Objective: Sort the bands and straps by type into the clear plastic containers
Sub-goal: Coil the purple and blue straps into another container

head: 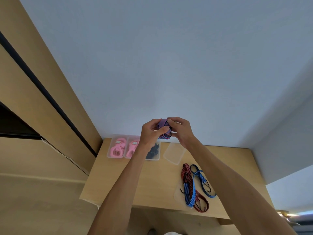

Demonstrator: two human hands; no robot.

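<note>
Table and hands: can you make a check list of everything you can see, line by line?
Surface: wooden table set against a pale wall.
Job's things: two clear boxes of pink bands, one box of black straps, an empty box, red cord and blue cords with hooks lying loose on the table.
Clutter: nothing seen.
Grippers: left hand and right hand both hold a bundled blue-red cord above the boxes.
Cables: thin white wire along the wood panel at left.
Surroundings: wood wall panels; blurred items at the lower right edge.
</note>
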